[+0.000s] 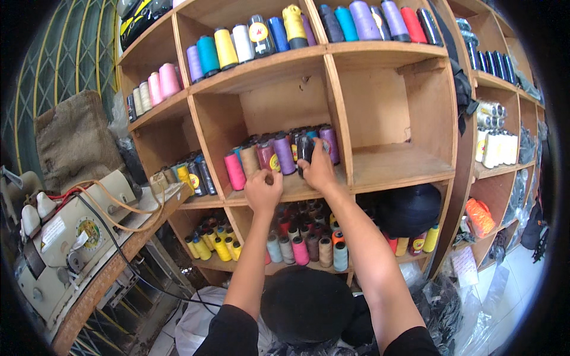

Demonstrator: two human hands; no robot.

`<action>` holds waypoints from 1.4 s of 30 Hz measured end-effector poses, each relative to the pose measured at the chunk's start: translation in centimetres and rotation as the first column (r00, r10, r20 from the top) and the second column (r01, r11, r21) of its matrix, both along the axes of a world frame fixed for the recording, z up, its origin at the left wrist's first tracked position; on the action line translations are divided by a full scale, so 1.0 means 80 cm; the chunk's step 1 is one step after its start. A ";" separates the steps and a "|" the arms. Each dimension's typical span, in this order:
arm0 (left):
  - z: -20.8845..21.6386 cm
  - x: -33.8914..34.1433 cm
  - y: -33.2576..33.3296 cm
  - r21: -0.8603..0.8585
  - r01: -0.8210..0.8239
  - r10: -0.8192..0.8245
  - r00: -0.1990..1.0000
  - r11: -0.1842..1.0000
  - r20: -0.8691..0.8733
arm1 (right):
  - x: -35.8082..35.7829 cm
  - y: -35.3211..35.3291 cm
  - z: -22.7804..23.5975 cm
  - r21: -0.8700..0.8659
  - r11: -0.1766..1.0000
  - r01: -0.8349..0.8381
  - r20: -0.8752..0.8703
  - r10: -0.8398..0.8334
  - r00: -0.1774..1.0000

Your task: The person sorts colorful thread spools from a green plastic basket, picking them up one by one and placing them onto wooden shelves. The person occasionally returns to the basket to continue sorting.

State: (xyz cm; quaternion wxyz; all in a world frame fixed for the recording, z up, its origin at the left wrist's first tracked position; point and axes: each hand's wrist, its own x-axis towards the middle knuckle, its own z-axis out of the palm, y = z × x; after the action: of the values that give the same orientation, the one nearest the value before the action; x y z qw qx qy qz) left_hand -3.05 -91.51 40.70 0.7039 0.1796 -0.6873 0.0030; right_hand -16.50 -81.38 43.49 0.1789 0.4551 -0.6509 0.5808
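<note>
Both my arms reach into the middle compartment of a wooden shelf (404,176). My right hand (321,170) is closed round a black thread spool (305,151), which stands upright at the front of a packed group of spools. My left hand (263,191) is curled, fingertips pressed together, just in front of a maroon spool (266,155); a small brown spot shows between its fingers, too small to name. Around the hands stand a pink spool (234,171), a tan spool (249,160), a purple spool (284,155) and another purple spool (329,143) at the right.
Compartment dividers (339,118) stand close to my right hand. More spools (301,250) fill the shelf below, beside a large black bundle (409,209). A sewing machine (80,237) with cables sits at the left. A round black object (307,305) lies below my arms, between them.
</note>
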 end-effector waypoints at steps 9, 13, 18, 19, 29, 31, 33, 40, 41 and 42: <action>-0.005 -0.004 -0.004 0.066 0.040 -0.043 0.998 0.997 0.056 | -0.011 -0.003 -0.021 0.112 0.975 0.194 -0.112 -0.182 0.977; -0.008 0.005 -0.009 -0.095 0.087 -0.078 0.992 0.992 0.104 | 0.021 0.019 -0.004 0.315 0.929 0.196 -0.093 -0.176 0.980; -0.007 0.001 -0.007 -0.271 0.122 -0.085 0.986 0.955 0.142 | 0.003 0.015 -0.009 0.339 0.925 0.175 -0.162 -0.125 0.979; -0.006 0.001 -0.005 -0.250 0.083 -0.056 0.992 0.965 0.113 | 0.007 0.015 -0.008 0.325 0.914 0.243 -0.195 -0.186 0.963; -0.007 0.001 0.003 -0.174 0.036 -0.015 0.993 0.984 0.118 | -0.015 0.007 -0.016 0.299 0.954 -0.031 -0.171 0.086 0.982; -0.008 0.004 -0.001 -0.174 0.014 0.009 0.991 0.985 0.130 | -0.011 0.006 -0.018 0.308 0.951 -0.043 -0.164 0.098 0.982; -0.009 0.007 -0.004 -0.176 0.005 0.020 0.990 0.984 0.138 | -0.003 0.009 -0.016 0.327 0.945 -0.032 -0.153 0.086 0.985; -0.009 -0.005 -0.005 -0.132 -0.009 0.025 0.993 0.991 0.113 | 0.017 0.038 -0.025 0.176 0.982 0.071 -0.172 -0.040 0.984; -0.007 -0.009 -0.010 -0.133 -0.010 0.025 0.993 0.991 0.112 | 0.017 0.045 -0.038 0.088 0.992 0.089 -0.230 -0.066 0.971; -0.008 -0.009 -0.016 -0.136 0.021 -0.006 0.994 0.991 0.113 | 0.027 0.064 -0.055 -0.102 0.994 0.037 -0.352 -0.071 0.933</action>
State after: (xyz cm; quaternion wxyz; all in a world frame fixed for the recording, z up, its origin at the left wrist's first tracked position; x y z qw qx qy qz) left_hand -3.80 -92.82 40.05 0.6748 0.1259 -0.7251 0.0555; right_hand -14.34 -76.26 39.08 0.3304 0.5255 -0.5922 0.5137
